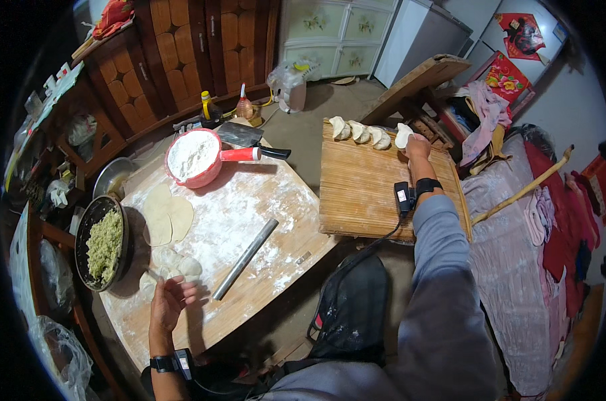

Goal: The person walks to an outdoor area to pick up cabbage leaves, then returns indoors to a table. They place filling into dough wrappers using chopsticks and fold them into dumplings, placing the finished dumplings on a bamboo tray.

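At the upper right my right hand (418,147) has its fingers on a white filled dumpling (403,135) at the far edge of a slatted wooden board (363,195). Several more dumplings (359,132) stand in a row to its left. My left hand (171,299) is held palm up, fingers apart and with nothing in it, beside the dough pieces (175,263) on the floured board (263,265). Rolled dough wrappers (167,215) lie behind those pieces. A metal rod (246,259) rests diagonally on the flour. The pan of chopped green filling (104,245) is at the left.
A red pot of flour (193,156) and a cleaver (240,134) occupy the far side of the floured board. Bottles (244,106) stand behind. A wooden stick (523,185) leans over the cloth-covered bed at right. A black cable runs from my right wrist past the slatted board's near edge.
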### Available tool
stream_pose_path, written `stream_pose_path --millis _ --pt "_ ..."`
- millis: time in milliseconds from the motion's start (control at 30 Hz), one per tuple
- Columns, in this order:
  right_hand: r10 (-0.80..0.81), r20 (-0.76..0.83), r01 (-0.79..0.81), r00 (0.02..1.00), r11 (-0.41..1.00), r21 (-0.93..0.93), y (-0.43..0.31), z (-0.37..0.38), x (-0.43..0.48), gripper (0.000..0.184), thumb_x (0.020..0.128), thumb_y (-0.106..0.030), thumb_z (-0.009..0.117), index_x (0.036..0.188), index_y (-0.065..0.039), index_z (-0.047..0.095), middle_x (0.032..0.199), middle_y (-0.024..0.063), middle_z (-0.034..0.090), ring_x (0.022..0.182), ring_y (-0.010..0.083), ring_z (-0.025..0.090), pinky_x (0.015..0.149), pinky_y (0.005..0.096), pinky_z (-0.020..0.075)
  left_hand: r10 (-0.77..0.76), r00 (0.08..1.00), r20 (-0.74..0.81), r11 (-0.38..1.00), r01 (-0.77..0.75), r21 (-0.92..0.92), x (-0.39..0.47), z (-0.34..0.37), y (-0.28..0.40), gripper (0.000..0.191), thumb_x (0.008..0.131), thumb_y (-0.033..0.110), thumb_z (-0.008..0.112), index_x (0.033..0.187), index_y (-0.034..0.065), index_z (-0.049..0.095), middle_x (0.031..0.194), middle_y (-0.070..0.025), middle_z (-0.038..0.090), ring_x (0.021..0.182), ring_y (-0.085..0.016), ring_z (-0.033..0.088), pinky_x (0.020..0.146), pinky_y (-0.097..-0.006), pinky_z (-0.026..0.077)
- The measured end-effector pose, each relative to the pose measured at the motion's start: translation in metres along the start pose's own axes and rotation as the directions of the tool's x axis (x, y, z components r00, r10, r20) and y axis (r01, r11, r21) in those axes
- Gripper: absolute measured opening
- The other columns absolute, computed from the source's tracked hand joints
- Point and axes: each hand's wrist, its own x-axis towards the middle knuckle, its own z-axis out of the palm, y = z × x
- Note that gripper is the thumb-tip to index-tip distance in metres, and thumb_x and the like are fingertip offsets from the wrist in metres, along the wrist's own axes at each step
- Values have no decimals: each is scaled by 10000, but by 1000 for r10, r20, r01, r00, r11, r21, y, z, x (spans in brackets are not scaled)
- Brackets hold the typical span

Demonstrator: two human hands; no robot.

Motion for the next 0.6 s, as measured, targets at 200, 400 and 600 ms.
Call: stream_pose_path --millis 200,400,600 --pt "-202 21 187 979 855 -484 -5 -3 -6 224 833 -197 532 951 -39 638 936 149 633 844 278 608 713 366 484 23 998 -67 1000 -23 -12 6 -5 -2 552 892 523 327 1082 31 492 966 -152 590 858 -238 590 751 -348 480" --pt "-208 64 209 976 814 -543 -21 5 -18 224 819 -184 510 954 -47 626 997 181 601 925 343 569 784 405 459 4 996 -86 999 -7 -36 10 -9 -4 549 894 528 317 1066 39 498 934 -136 593 840 -236 594 742 -341 484" --pt "-186 103 210 977 775 -596 -27 6 -32 256 829 -221 528 1023 -69 597 1039 164 591 966 332 553 808 415 446 35 998 -56 998 -37 -50 11 -9 -9 535 895 515 343 1043 30 515 927 -132 606 823 -236 604 737 -344 494"
